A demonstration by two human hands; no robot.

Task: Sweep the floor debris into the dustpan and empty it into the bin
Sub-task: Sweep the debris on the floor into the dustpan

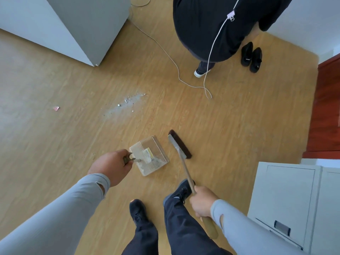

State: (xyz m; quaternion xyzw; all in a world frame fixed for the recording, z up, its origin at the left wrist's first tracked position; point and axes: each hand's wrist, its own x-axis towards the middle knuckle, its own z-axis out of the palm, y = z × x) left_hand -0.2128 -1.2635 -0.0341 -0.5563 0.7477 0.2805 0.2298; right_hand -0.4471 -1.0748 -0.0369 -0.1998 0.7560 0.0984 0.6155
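Feet in dark shoes (137, 210) stood nearest the camera on the wood-pattern floor (46, 144), with dark trousers and grey sleeves framing the view. Right hand (203, 202) was curled round the wooden handle of the broom (181, 148), whose end stuck out below the fist; the handle ran forward and down to a dark-bristled head resting on the floor just right of the dustpan. Left hand (112, 167) gripped the short handle of the dustpan (150, 156), fingers wrapped about it. That pale, boxy pan sat low at the floor between the two hands, its mouth turned away from the person, with some light matter lying inside.

Beyond the pan, well apart from it, lay the debris (127, 103): a smear of whitish dust with small pale chips scattered through it. Off to its left a pink scrap (56, 108) lay alone. At the right edge stood a white cabinet (294, 199), and a red-brown door (325, 111) showed behind it.

Farther off, a white cable (165, 54) trailed across the floor past a second person (211, 28) in black clothing, one sneaker visible beneath. Beside that person sat a pair of black shoes (251, 57). A large white appliance (73, 24) filled the far left corner.
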